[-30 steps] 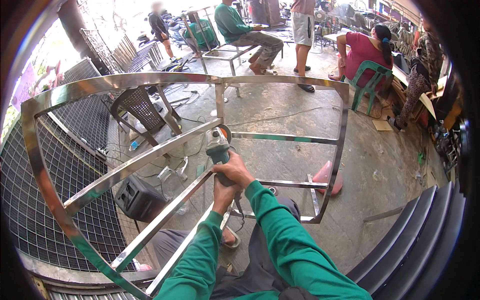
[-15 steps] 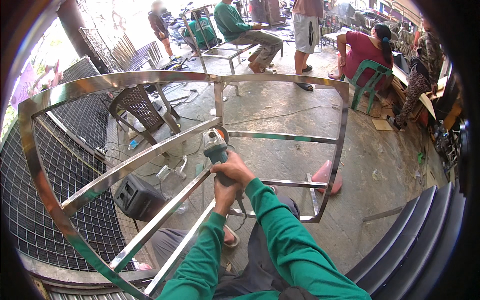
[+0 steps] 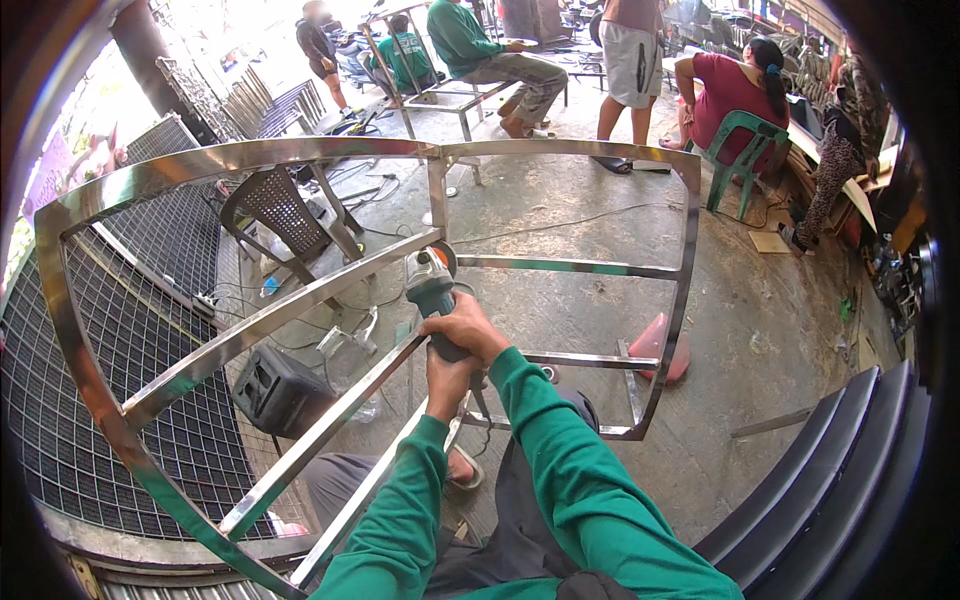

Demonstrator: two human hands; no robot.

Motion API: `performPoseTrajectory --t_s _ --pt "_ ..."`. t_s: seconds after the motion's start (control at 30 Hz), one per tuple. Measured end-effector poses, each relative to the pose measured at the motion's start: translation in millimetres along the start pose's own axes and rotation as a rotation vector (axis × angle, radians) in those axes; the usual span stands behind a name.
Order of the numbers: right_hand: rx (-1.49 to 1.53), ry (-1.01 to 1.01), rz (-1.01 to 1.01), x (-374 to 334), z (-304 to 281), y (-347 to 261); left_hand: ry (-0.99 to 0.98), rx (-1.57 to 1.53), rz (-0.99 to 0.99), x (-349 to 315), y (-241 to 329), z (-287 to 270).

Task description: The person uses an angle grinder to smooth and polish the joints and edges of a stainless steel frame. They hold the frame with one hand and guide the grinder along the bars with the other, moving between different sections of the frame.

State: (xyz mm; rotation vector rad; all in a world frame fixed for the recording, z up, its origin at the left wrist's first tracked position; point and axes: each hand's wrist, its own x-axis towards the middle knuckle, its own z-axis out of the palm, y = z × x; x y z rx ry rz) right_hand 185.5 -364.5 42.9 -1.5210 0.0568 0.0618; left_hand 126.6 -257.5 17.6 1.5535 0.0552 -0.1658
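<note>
Both my hands are closed around a teal and grey angle grinder. My right hand wraps its body, while my left hand grips the rear end just below, where the cord comes out. The grinder's orange-faced disc is at the junction of the upright and the crossbars of a shiny metal frame. Whether the disc touches the metal I cannot tell. The frame has a curved outer rim and several bars, and it spans most of the view in front of me.
A black speaker-like box and a brown plastic chair stand beyond the frame's left bars. Dark mesh panels lie at left. Curved black slats are at lower right. Cords cross the floor. Several people sit or stand farther back, one on a green chair.
My hands and the grinder have shifted very slightly; the grip is the same. At the back, the standing person in light shorts has moved a little to the right.
</note>
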Motion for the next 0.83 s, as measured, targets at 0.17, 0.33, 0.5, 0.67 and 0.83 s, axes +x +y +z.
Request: performPoseTrajectory --t_s 0.17,0.33,0.5,0.67,0.83 --pt "0.019 0.067 0.03 -1 5 3 -0.037 -0.004 -0.008 -6 6 -2" --pt "0.1 0.029 -0.001 -9 2 -1 -0.044 0.021 0.009 -9 7 -2" --pt "0.109 0.054 0.051 -17 2 -6 -0.013 0.072 0.075 -10 7 -2" --pt "0.062 0.085 0.06 -27 1 -8 -0.109 0.06 -0.014 -23 20 -5" --pt "0.006 0.088 0.069 -40 6 -17 -0.041 0.037 -0.025 -36 28 -2"
